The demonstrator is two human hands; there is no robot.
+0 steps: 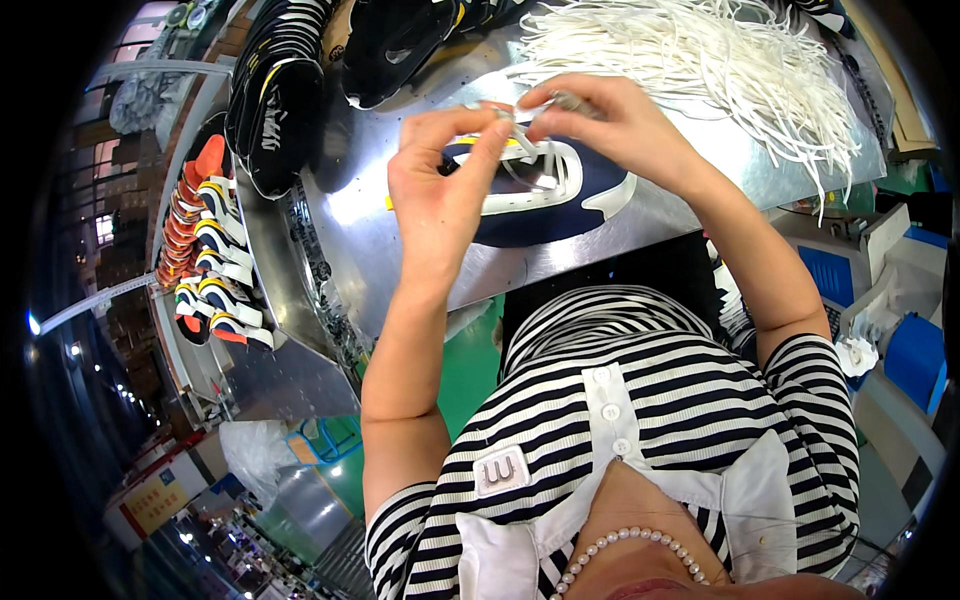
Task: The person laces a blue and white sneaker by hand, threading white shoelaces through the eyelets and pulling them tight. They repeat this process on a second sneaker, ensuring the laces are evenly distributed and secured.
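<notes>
A navy shoe upper (540, 222) with a white trim and a bit of yellow lies on the metal table in front of me. A white shoelace (527, 145) rises from its eyelet area. My left hand (440, 165) is above the upper's left part, thumb and forefinger pinched on the lace. Close beside it, my right hand (615, 125) is also closed, its fingertips at the lace, though the exact grip is small in view. Something greyish wraps one right finger. The two hands' fingertips nearly meet.
A large heap of white laces (690, 60) spreads over the far right of the metal table (350, 240). Stacked black shoe uppers (280, 110) stand at the far left, with another dark upper (395, 50) beside them. Orange and white shoe pieces (215, 245) are piled further left.
</notes>
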